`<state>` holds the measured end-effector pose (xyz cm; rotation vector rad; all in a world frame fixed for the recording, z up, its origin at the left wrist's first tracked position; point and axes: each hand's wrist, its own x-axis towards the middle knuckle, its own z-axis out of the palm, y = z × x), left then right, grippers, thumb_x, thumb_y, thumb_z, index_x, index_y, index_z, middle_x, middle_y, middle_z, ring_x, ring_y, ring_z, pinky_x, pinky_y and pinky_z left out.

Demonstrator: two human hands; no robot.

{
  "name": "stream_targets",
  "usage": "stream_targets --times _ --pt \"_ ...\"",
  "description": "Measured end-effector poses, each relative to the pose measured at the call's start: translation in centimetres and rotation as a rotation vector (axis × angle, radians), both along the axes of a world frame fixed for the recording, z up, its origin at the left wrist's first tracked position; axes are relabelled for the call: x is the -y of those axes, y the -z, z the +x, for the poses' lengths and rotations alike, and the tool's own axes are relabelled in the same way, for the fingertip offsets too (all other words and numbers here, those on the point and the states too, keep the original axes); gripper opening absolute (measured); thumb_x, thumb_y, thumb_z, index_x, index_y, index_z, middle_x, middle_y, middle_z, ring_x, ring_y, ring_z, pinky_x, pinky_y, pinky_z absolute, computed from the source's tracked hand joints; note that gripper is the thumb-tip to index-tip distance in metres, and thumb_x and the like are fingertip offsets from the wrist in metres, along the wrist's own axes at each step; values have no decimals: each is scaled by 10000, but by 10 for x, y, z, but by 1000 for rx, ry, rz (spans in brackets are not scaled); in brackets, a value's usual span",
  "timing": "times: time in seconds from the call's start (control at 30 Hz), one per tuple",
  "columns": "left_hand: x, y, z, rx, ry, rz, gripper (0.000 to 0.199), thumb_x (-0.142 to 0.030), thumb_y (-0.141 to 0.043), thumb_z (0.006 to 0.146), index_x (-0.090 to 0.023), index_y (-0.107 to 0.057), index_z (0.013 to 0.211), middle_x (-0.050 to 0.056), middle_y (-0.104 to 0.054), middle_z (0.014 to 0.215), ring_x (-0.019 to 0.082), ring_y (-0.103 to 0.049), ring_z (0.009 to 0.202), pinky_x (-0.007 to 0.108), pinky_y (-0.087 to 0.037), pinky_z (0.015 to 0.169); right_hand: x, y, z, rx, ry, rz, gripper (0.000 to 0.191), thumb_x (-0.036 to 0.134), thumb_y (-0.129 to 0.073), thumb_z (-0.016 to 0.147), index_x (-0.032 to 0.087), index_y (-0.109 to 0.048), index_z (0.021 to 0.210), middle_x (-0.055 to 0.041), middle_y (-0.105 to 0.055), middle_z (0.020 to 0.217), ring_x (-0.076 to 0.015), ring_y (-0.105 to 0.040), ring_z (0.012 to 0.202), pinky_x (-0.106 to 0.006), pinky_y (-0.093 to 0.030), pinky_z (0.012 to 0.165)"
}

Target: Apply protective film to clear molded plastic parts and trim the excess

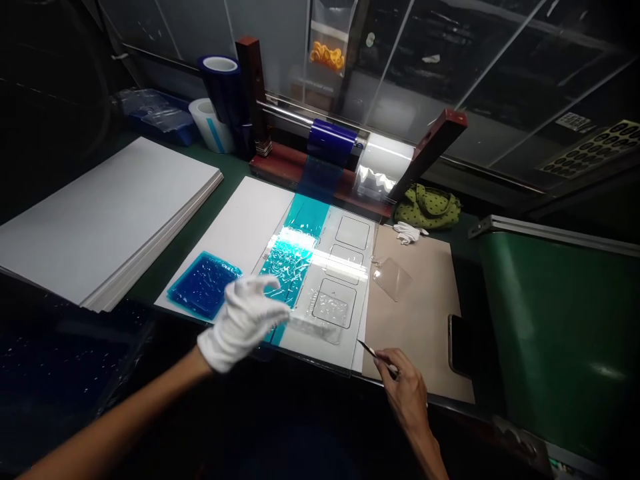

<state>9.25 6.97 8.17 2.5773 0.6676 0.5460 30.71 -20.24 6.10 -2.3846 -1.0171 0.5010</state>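
My left hand (245, 319), in a white glove, hovers over the near end of a turquoise film strip (287, 263), with thumb and fingers curved apart. I see nothing between them. Just right of its fingertips, a clear film piece (327, 320) lies on the white sheet (305, 348) with its printed rounded outlines. A stack of blue film squares (203, 285) is left of this hand. Bare, my right hand (404, 380) pinches a slim, dark-tipped pointed tool (367, 348), tip at the white sheet's right edge. A clear square piece (393, 279) rests on the brown board (425, 293).
A wooden stand (280, 168) carries a blue film roll (331, 141) and a clear roll (385, 160). Left is a stack of white sheets (110, 213); more rolls (213, 127) stand behind. At right are a phone (460, 345), a green pouch (427, 207) and a green belt (560, 333).
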Motion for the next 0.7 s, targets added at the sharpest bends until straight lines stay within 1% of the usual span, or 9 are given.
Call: stream_targets --times 0.07,0.1,0.13,0.2,0.3,0.37,0.47,0.57,0.7 --pt "-59 -22 23 -58 -28 -64 196 -498 -626 786 -335 -734 791 21 -618 1016 258 -459 1112 469 -371 945 -1 7 -2 -42 38 25 233 367 -466 897 223 -646 867 -36 -673 901 -186 -641 819 -263 -484 655" --pt "-86 -30 35 -75 -67 -122 255 -518 -597 801 -304 -736 805 34 -604 1039 264 -427 1141 468 -373 944 -2 12 -4 -54 57 31 246 378 -465 895 217 -648 864 -42 -676 898 -190 -643 823 -267 -492 660" --pt "-112 -35 48 -52 -93 -174 304 -541 -596 790 -272 -739 797 45 -582 1056 251 -435 1112 438 -395 925 -2 16 -5 -59 79 35 261 391 -464 892 211 -650 855 -47 -679 892 -193 -647 819 -270 -499 660" --pt "-158 -38 76 14 -104 -241 383 -573 -637 735 -207 -735 792 56 -552 1066 226 -446 1067 383 -399 933 -3 24 -8 -52 122 37 291 423 -468 881 205 -655 836 -55 -686 880 -198 -654 804 -270 -510 646" --pt "-208 -32 118 0 -112 -238 454 -607 -665 674 -169 -726 777 65 -518 1098 227 -451 1051 339 -402 911 0 33 -12 -17 189 25 323 474 -483 857 213 -672 827 -51 -696 864 -197 -666 781 -259 -526 624" --pt "-231 -27 142 -46 -126 -232 474 -625 -644 672 -180 -728 812 57 -503 1131 222 -458 1036 323 -403 888 2 36 -14 -1 223 15 338 497 -488 846 220 -681 821 -46 -701 849 -195 -673 767 -249 -535 615" --pt "-255 -18 170 -121 -113 -226 464 -638 -615 679 -218 -735 835 44 -510 1133 231 -449 1043 337 -380 894 7 41 -19 -10 245 -6 346 504 -489 846 222 -689 834 -47 -707 860 -188 -681 762 -224 -542 613" --pt "-269 -5 191 -192 -86 -223 450 -639 -636 651 -234 -739 817 44 -519 1130 254 -430 1074 357 -358 915 10 44 -23 -36 265 -33 344 513 -506 839 224 -693 844 -47 -713 875 -182 -687 768 -199 -538 606" --pt "-278 9 207 -277 -86 -224 474 -647 -658 611 -235 -737 832 53 -499 1165 287 -414 1094 388 -340 947 3 43 -29 -44 343 -17 393 573 -511 819 227 -697 809 -41 -713 857 -183 -684 772 -195 -529 632"
